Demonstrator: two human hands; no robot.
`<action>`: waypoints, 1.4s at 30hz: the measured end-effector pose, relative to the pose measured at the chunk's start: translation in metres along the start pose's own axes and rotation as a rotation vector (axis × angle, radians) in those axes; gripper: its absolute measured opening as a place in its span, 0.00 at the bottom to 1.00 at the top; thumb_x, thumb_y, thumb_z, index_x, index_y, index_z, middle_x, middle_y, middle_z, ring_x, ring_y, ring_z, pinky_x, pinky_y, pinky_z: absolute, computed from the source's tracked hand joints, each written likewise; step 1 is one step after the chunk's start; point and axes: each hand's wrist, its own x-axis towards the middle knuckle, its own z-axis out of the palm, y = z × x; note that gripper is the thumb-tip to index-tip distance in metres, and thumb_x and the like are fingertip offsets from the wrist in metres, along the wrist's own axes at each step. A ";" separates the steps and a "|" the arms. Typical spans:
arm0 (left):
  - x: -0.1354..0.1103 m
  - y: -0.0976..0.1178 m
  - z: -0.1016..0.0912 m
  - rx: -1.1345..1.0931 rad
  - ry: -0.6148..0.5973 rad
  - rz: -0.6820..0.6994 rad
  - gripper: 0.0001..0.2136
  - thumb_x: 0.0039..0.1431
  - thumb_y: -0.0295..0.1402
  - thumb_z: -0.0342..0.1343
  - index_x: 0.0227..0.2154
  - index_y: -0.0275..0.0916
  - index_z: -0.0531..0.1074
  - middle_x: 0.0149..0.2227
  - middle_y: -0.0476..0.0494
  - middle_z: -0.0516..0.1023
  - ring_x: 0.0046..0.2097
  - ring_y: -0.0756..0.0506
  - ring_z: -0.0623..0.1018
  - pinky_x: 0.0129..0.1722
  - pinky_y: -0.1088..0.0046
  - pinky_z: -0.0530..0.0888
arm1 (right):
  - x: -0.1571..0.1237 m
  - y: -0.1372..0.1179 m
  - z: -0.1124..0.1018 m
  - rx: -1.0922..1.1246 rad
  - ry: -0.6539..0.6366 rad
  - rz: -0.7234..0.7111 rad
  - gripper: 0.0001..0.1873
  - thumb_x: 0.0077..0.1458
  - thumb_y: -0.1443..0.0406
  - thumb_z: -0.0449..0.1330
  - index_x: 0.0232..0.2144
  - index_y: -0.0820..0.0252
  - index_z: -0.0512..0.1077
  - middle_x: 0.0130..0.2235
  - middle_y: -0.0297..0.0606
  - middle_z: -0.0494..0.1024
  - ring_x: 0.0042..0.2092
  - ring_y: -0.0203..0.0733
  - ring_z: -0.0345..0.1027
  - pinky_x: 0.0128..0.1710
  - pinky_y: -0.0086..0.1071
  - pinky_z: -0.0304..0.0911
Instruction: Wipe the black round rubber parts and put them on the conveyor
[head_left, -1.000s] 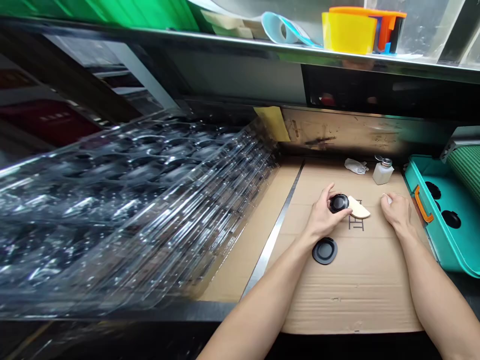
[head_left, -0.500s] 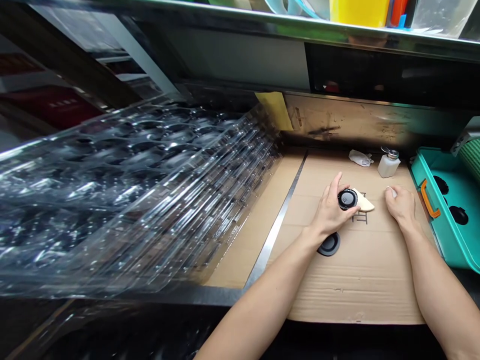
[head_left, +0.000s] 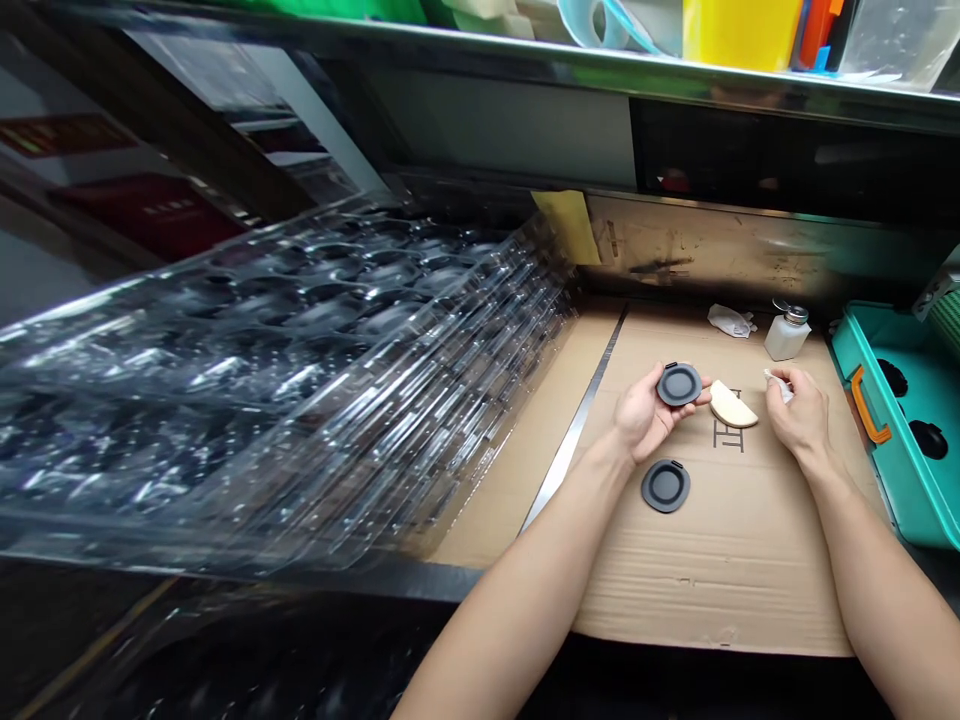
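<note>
My left hand [head_left: 643, 422] is turned palm up and holds a round black rubber-like disc [head_left: 679, 385] with a small tab, its grey recessed face upward. A matching disc [head_left: 665, 486] lies on the cardboard just below that hand. A cream half-round sponge [head_left: 733, 405] sits between my hands, close to neither fingertip contact. My right hand [head_left: 799, 417] pinches a small white wipe [head_left: 781, 387] in its fingertips. Both hands rest over a cardboard sheet [head_left: 720, 575].
A white pump-top dispenser bottle [head_left: 787, 335] and a crumpled white wipe [head_left: 730, 321] stand at the cardboard's far edge. A teal tray [head_left: 879, 425] with an orange handle lies right. Stacked clear blister trays [head_left: 262, 400] fill the left, past a metal strip [head_left: 576, 430].
My left hand has rolled palm up, showing the disc's grey face. The whole view has shifted slightly as my head moved. My right hand now shows the white wipe more plainly.
</note>
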 end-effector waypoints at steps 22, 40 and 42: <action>-0.082 0.005 -0.023 0.690 0.070 0.055 0.18 0.63 0.52 0.56 0.37 0.40 0.65 0.24 0.52 0.73 0.20 0.51 0.72 0.17 0.79 0.61 | -0.029 -0.036 0.016 -0.359 -0.467 -0.317 0.18 0.66 0.56 0.55 0.54 0.51 0.73 0.54 0.43 0.73 0.53 0.51 0.63 0.56 0.43 0.54; -0.093 -0.044 -0.010 2.174 0.220 0.258 0.26 0.65 0.55 0.47 0.53 0.41 0.71 0.53 0.35 0.75 0.52 0.34 0.76 0.50 0.58 0.71 | -0.030 -0.032 0.020 -0.262 -0.477 -0.284 0.16 0.64 0.56 0.56 0.51 0.54 0.74 0.53 0.45 0.74 0.55 0.52 0.62 0.59 0.46 0.52; -0.099 -0.047 -0.006 2.151 0.152 0.213 0.29 0.62 0.54 0.52 0.58 0.40 0.68 0.55 0.34 0.73 0.55 0.33 0.74 0.53 0.56 0.71 | -0.031 -0.033 0.020 -0.262 -0.484 -0.276 0.16 0.65 0.56 0.55 0.51 0.54 0.73 0.53 0.45 0.73 0.55 0.52 0.62 0.58 0.46 0.53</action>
